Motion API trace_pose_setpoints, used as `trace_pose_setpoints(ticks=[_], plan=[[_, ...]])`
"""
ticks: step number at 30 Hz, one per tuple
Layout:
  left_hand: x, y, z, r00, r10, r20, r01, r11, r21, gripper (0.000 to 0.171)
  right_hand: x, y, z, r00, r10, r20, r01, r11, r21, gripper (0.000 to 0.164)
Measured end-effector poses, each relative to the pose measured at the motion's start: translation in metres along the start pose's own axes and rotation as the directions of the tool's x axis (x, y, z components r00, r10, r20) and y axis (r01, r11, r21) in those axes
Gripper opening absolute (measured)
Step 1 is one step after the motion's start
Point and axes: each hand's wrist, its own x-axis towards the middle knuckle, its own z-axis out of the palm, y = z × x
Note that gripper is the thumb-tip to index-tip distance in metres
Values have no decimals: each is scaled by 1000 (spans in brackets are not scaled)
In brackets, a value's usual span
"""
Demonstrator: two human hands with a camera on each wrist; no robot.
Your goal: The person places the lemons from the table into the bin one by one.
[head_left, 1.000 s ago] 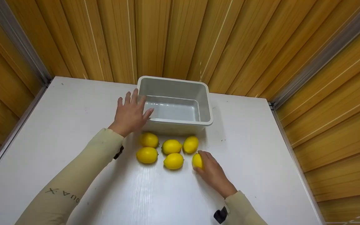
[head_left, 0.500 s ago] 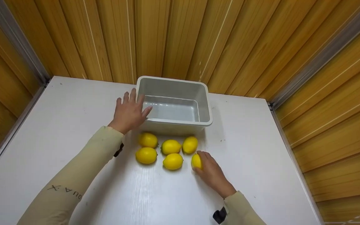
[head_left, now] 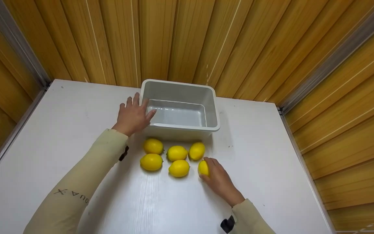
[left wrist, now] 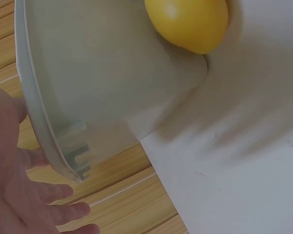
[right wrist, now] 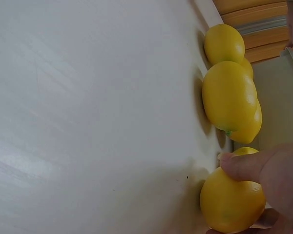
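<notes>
In the head view my left hand (head_left: pixel 131 116) lies at the left rim of a grey plastic bin (head_left: pixel 180 133), fingers spread and straight. The left wrist view shows that hand's fingers reaching past the rim (left wrist: pixel 36 105), its thumb on the near side. My right hand (head_left: pixel 220 180) grips a yellow lemon (head_left: pixel 203 168) on the white table, to the right of the others. Seen from the right wrist, its thumb presses on top of that lemon (right wrist: pixel 232 202), with fingers underneath partly hidden. Several more lemons (head_left: pixel 179 168) lie grouped in front of the bin.
The white table (head_left: pixel 265 156) extends to both sides of the bin. Wood-patterned panels (head_left: pixel 161 42) rise behind it and on either side, with metal strips (head_left: pixel 330 55) at the corners. Nothing lies on the visible bin floor (head_left: pixel 177 113).
The head view has shifted very slightly. Both hands, the lemons and the bin keep practically the same places, and the right hand's grip on its lemon is unchanged.
</notes>
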Motion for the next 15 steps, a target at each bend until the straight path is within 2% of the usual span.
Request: trace_pose_setpoints(ticks=[3,15], plan=[[2,-1,0,1000,2,5,-2,1000,-14,67,0,1,1,1000,-26,-11,26,1000,-11,65],[10,0,3,1000,-17,26,18,999,-36,67,2,2,1,1000,-9,-3,9,1000,26,65]])
